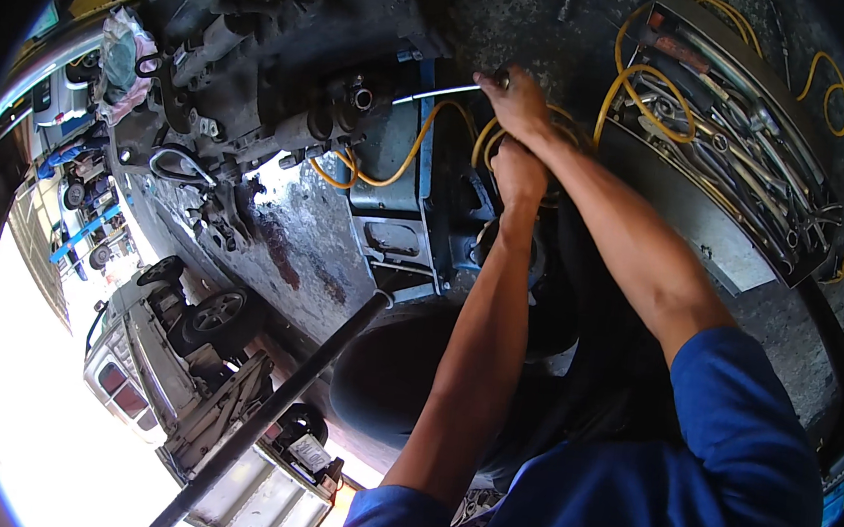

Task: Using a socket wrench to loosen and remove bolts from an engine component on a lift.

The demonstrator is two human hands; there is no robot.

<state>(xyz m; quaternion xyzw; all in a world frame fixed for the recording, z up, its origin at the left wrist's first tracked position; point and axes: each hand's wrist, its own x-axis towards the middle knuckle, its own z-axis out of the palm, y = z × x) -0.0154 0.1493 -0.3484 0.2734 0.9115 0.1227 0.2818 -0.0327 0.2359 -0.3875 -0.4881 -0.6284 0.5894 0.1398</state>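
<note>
My right hand (518, 108) is closed round the near end of a tool with a long, straight silver shaft (437, 94). The shaft points left toward a dark, greasy mechanical assembly (286, 101), ending close to a round open fitting (360, 98) on it. I cannot tell whether it touches. Just below, my left hand (521, 179) is clenched, its fingers turned away from view. Whatever it holds, if anything, is hidden. Loops of yellow cable or hose (413, 157) run beside both hands and across a blue-grey metal stand (389, 185).
To the right sits a metal toolbox (692, 212) packed with wrenches and other hand tools, yellow hose draped over it. A dark bar (279, 402) slants up from the lower left. A stripped vehicle with wheels (222, 316) stands beyond. The concrete floor (307, 263) has dark stains.
</note>
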